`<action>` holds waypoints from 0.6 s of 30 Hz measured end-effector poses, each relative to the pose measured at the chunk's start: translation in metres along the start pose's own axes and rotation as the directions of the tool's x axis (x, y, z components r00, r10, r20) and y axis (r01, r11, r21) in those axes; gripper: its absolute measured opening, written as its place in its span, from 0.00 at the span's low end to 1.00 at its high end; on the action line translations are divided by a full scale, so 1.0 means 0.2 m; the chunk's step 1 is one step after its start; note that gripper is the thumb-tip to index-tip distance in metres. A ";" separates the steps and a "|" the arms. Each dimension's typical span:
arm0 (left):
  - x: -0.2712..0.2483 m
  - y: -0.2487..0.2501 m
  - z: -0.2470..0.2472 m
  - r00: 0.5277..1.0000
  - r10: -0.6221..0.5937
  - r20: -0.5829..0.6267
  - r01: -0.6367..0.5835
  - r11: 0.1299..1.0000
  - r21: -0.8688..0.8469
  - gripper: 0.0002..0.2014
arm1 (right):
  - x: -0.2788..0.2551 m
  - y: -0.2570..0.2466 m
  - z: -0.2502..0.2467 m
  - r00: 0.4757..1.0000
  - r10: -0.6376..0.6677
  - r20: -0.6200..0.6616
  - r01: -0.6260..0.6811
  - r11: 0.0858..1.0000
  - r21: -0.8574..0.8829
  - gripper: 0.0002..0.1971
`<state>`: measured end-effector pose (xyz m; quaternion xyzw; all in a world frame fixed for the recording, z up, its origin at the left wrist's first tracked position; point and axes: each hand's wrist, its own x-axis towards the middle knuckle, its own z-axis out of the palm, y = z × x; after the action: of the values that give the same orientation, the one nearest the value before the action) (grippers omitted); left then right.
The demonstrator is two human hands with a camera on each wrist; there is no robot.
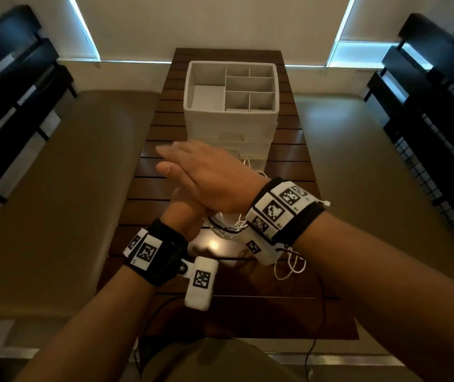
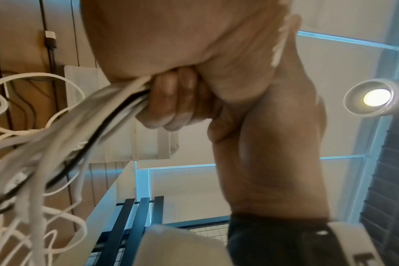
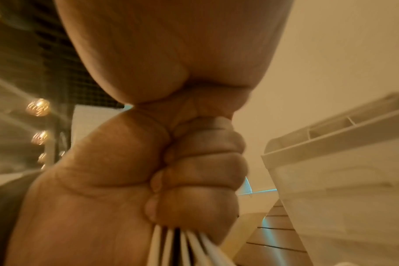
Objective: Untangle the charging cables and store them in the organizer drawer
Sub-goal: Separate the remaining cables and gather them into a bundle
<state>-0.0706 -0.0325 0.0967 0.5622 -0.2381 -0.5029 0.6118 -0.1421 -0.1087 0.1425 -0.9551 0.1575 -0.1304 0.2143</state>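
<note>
A tangled bundle of white charging cables with one black one (image 1: 228, 227) hangs from my left hand (image 1: 184, 219), which grips it in a fist above the table. The left wrist view shows the curled fingers (image 2: 169, 106) round the cables (image 2: 57, 144). My right hand (image 1: 165, 159) lies flat across the top of that fist, fingers straight and pointing left, holding nothing. From the right wrist I see the fist (image 3: 201, 171) with cables (image 3: 182, 248) coming out below. The white organizer (image 1: 188, 86) stands beyond, its top tray divided and empty, its drawers (image 1: 231, 139) pushed in.
Loose cable loops (image 1: 289, 268) lie on the dark slatted wooden table (image 1: 143, 188) under my right wrist, and a white connector (image 1: 327, 203) sticks out beside the wristband. Tan benches (image 1: 54, 188) flank the table on both sides, with black railings behind them.
</note>
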 end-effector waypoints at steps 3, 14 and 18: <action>0.02 0.07 0.01 0.996 0.073 0.042 -0.068 0.990 -0.121 0.14 | -0.03 0.04 -0.04 0.965 0.120 -0.234 -0.041 0.948 0.317 0.26; 0.08 0.04 -0.05 0.986 0.138 0.091 -0.139 0.990 0.001 0.10 | -0.11 0.06 -0.03 0.961 0.130 -0.246 -0.047 0.947 0.318 0.19; 0.10 0.14 -0.10 0.980 0.079 0.182 -0.047 0.984 -0.171 0.11 | -0.21 0.07 0.07 0.979 0.199 -0.041 -0.150 0.845 0.514 0.27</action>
<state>-0.0364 -0.0453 0.1127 0.4514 -0.2699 -0.5521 0.6470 -0.1801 -0.1014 0.1159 -0.8395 0.2136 -0.1915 0.4615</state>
